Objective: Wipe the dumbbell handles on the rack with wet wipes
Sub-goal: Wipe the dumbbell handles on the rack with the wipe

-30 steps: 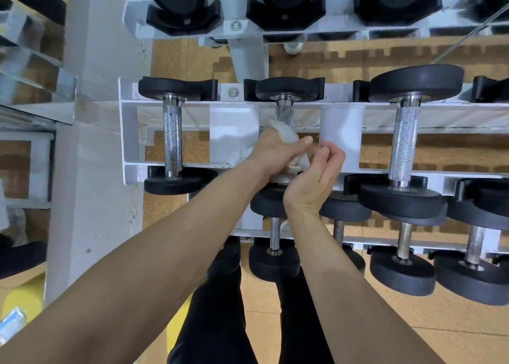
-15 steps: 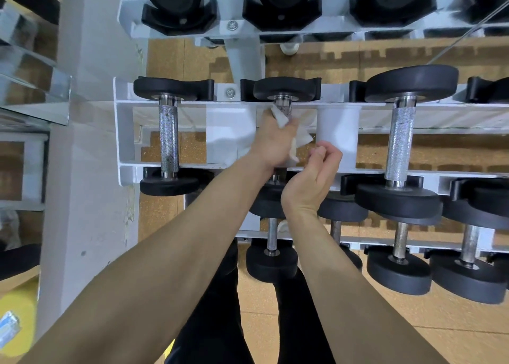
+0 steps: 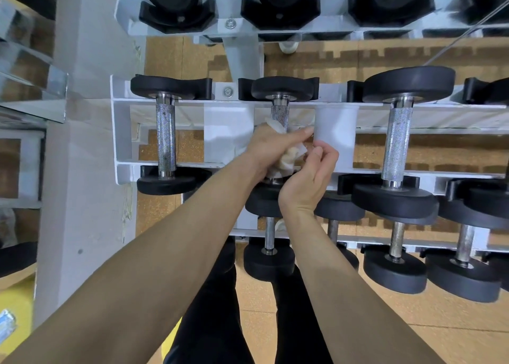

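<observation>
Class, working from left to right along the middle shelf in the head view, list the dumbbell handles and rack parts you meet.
left dumbbell handle → middle dumbbell handle, wrapped in the wet wipe → white rack post → right dumbbell handle

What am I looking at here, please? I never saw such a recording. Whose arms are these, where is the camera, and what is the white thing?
There is no machine: a person wears a camera on the head, so the picture looks down along their own arms at a white dumbbell rack. The left hand grips a white wet wipe around the knurled handle of the middle dumbbell. The right hand, fingers curled, is beside the wipe; whether it holds it is unclear. More dumbbells rest either side.
</observation>
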The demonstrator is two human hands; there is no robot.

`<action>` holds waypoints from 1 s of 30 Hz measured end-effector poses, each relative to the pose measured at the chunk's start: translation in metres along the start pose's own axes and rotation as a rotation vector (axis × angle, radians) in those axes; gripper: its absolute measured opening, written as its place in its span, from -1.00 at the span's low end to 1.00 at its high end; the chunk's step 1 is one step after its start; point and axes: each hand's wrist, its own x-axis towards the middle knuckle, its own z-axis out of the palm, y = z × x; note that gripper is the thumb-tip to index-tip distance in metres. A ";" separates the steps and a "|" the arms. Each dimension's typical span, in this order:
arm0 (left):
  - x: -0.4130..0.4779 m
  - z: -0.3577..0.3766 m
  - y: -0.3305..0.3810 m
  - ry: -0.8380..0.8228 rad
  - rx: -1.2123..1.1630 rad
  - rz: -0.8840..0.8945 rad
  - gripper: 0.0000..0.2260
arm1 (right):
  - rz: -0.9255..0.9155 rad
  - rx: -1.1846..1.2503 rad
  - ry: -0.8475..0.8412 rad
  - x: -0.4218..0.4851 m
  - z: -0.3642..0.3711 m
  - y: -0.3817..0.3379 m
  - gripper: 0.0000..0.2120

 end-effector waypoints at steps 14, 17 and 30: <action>-0.011 0.002 0.015 0.028 -0.058 0.009 -0.73 | -0.014 0.009 -0.014 0.002 -0.002 0.000 -0.66; -0.033 -0.002 0.001 -0.071 0.143 0.021 -0.48 | -0.020 0.010 -0.014 0.002 -0.002 0.001 -0.61; -0.028 -0.033 -0.036 0.275 0.364 0.216 -0.85 | -0.029 -0.298 -0.454 0.015 -0.031 -0.012 -0.80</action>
